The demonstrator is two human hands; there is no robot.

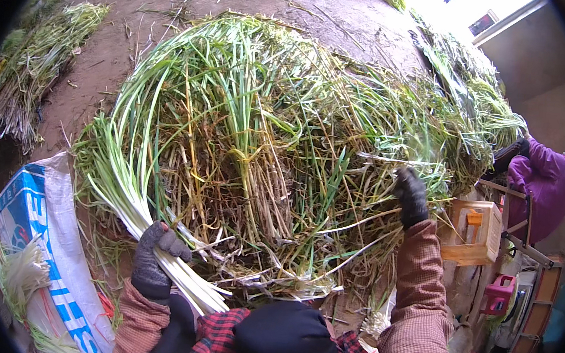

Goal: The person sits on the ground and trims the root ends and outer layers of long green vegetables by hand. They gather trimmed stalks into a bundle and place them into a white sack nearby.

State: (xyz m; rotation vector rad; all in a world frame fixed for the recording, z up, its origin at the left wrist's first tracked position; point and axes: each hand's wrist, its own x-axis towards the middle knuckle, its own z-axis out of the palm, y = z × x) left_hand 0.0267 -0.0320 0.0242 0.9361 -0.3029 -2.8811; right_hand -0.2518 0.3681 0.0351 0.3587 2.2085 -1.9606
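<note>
My left hand (160, 256), in a dark knitted glove, grips a bunch of long onion-like stalks (129, 205). Their trimmed-looking white ends point down toward my lap, and the green leaves arch up and away over the left side of a large heap of stalks and withered leaves (262, 169). My right hand (411, 196), also gloved, is curled above the heap's right side. Loose pale and green leaves lie around it, and blur hides whether its fingers hold any. Midway in the heap, a bundle with brown, dry lower stems (261, 184) lies with its green tops pointing away.
At left, a printed white-and-blue sack (60, 237) lies beside white-ended stalks (26, 269). Another heap (48, 67) lies beyond it. To the right are a wooden stool (476, 233), pink plastic stools (498, 294) and a seated person in purple (541, 186) beside more greens (493, 107).
</note>
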